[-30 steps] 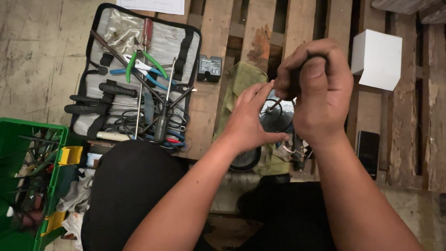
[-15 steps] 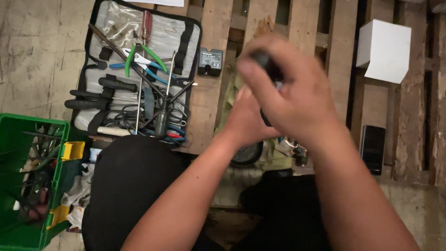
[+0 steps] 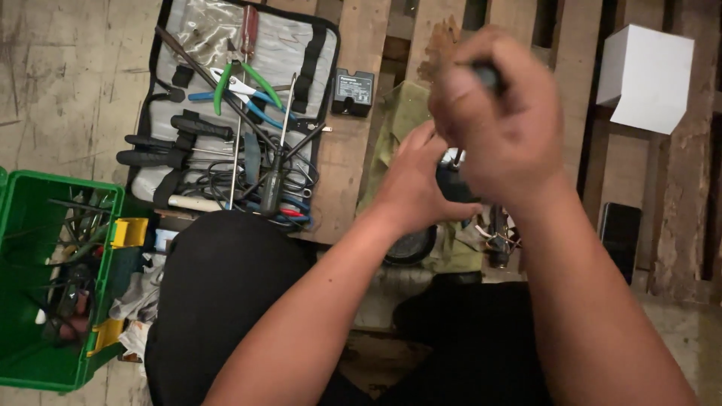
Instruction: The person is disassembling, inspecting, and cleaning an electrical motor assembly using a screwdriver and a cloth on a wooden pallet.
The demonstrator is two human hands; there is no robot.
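**Both hands busy with a small part over the pallet**

Above the wooden pallet (image 3: 353,150), the right hand (image 3: 500,124) is closed around a dark-handled screwdriver (image 3: 487,74), its thin shaft pointing down between the hands. Just below, the left hand (image 3: 417,184) wraps a dark small part (image 3: 453,184), blurred and mostly hidden. Beneath them lies an olive cloth (image 3: 398,113). An open tool roll (image 3: 233,113) sits to the left, a green crate (image 3: 30,286) nearer, a white box (image 3: 643,75) to the right.
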